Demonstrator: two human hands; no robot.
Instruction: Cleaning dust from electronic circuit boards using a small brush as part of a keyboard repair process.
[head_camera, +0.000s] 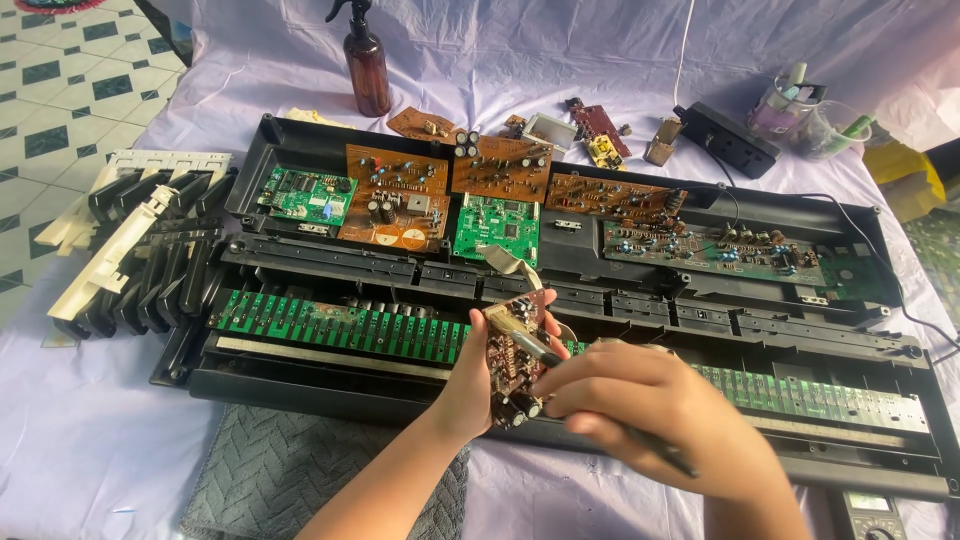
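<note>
My left hand (468, 385) grips a small brown circuit board (512, 350) upright, its component side facing right, above the front of an opened black keyboard case (560, 290). My right hand (650, 415) holds a thin dark pen-like tool (655, 450); its metal tip (535, 350) touches the board. A grey ribbon cable (505, 262) runs from the board up toward a green circuit board (497, 230) inside the case. Long green contact strips (340, 325) lie along the case's front.
Several brown and green boards fill the case's back half. Loose white and black keys (130, 235) are piled at the left. A brown spray bottle (367, 65), small parts, a black adapter (725, 138) and plastic cups (800, 115) sit behind. A meter (868, 512) lies bottom right, a grey mat (290, 470) in front.
</note>
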